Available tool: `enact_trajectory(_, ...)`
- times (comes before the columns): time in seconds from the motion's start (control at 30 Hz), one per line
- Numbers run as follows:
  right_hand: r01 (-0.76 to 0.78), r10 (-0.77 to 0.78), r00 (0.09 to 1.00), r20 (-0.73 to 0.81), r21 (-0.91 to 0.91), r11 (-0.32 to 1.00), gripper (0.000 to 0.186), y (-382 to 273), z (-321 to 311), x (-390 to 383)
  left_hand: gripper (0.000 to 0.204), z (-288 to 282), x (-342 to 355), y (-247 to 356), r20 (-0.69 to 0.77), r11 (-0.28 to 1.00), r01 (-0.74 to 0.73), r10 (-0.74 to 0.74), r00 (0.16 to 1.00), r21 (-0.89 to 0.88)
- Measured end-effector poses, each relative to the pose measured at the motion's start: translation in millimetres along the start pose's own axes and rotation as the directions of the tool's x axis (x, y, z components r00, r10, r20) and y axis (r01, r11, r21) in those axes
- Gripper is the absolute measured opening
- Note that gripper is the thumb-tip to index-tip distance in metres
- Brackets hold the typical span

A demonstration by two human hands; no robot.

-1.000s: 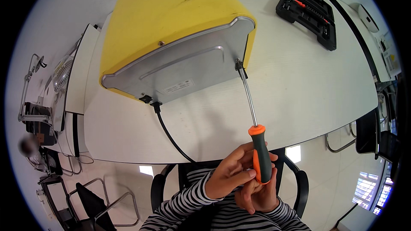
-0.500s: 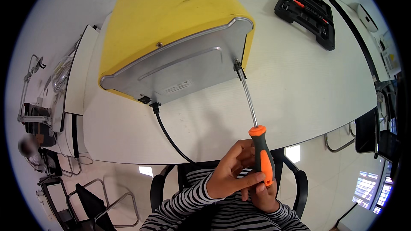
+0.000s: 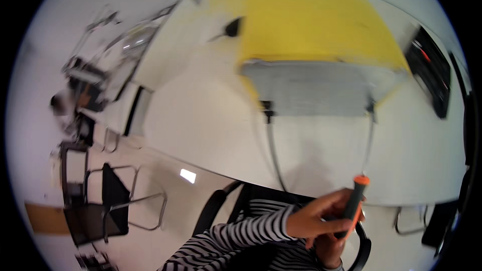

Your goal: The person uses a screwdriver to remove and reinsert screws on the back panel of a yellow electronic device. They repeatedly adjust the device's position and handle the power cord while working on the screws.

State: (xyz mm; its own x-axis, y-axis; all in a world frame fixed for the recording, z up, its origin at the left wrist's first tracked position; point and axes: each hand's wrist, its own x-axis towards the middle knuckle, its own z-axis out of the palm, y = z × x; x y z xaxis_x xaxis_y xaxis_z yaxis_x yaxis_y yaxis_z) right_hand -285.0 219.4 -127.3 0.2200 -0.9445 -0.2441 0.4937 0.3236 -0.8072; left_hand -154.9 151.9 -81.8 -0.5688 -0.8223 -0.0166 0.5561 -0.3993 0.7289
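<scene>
Lower right of frame: our L hand (image 3: 319,216) wrapped round screwdriver (image 3: 359,185) by handle, no gap; R hand (image 3: 330,250) just below, hold blurred, can't tell. Long axis runs up twd grey panel (image 3: 316,88), lower-right corner.

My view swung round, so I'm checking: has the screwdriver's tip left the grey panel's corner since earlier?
No, as far as the blur shows: the screwdriver still reaches the grey panel at its lower right corner.

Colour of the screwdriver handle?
Screwdriver handle: dark grey-green and orange, with an orange collar. Best seen in the head view, though blurred.
</scene>
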Motion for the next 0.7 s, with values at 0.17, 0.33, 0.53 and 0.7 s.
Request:
enact_trajectory(0.17, -0.043, 0.042, 0.999, -0.008, -0.222, 0.974, 0.083, 10, -14, 4, 0.043, -4, -23, -20, 0.094, 0.987, -0.148, 0.142, 0.985, 0.065)
enact_trajectory(0.33, -0.112, 0.215, 0.967, 0.137, -0.531, 0.84, 0.075, 15, -21, 2, 0.038, -4, -43, -16, 0.185, 0.838, -0.477, 0.441, 0.878, 0.266)
enact_trajectory(0.53, -0.026, 0.292, 0.916, 0.273, -0.688, 0.725, 0.066, 14, -23, -3, 0.04, -2, -56, -20, 0.07, 0.856, -0.5, 0.495, 0.866, 0.131)
enact_trajectory(0.7, 0.374, -0.004, 0.865, 0.502, -0.639, 0.672, 0.058, -14, 19, 16, 0.045, -10, -69, 7, -0.035, 0.95, -0.213, 0.226, 0.973, 0.227)
